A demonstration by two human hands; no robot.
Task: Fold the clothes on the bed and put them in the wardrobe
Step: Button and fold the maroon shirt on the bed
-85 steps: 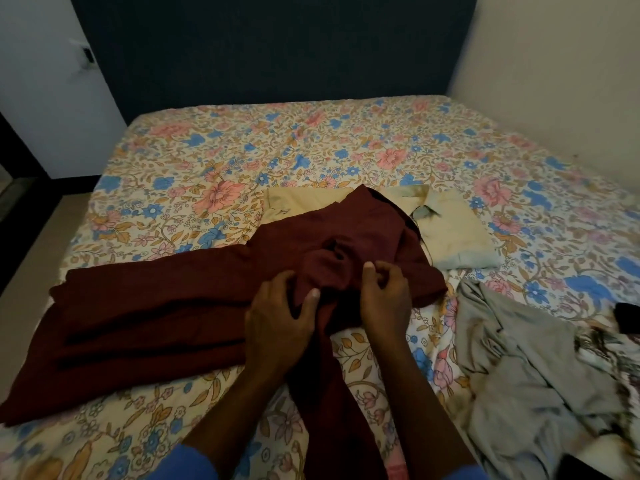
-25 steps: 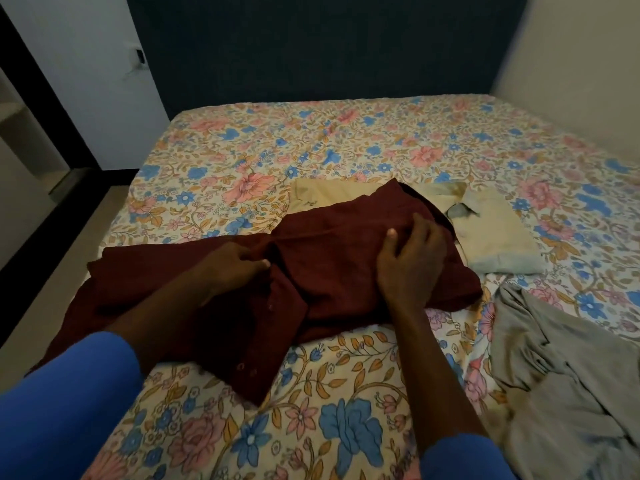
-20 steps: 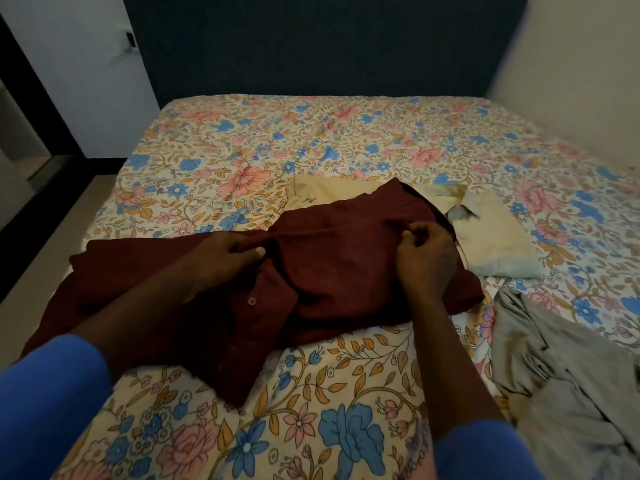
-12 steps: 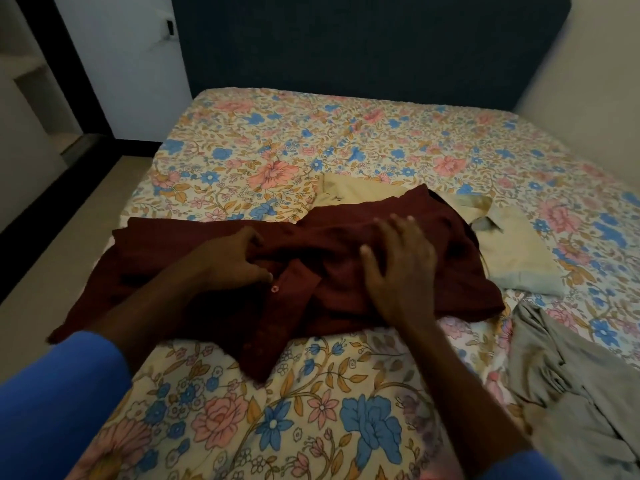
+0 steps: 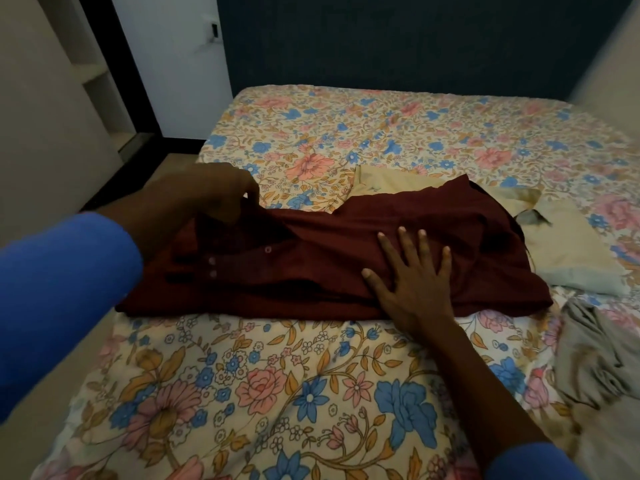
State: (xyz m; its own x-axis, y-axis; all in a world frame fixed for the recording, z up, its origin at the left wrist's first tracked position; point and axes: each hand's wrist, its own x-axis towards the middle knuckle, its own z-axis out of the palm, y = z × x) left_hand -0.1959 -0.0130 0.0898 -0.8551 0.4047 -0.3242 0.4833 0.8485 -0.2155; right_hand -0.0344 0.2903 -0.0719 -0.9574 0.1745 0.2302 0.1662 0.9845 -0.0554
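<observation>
Though longer before, maroon shirt (image 5: 311, 271) shorter.

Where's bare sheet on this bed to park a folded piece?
Free: far sheet between headboard and beige shirt; near sheet in front of maroon shirt. Crowded: middle, where maroon shirt overlaps beige shirt, and right edge with the grey garment.

Matt maroon cloth shirt (image 5: 346, 258) lies on a printed cotton-like bedsheet (image 5: 277, 393).

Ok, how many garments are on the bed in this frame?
3: a maroon shirt at centre, a folded beige shirt partly under its far right end, a crumpled grey garment at the right edge. More may lie out of frame.
</observation>
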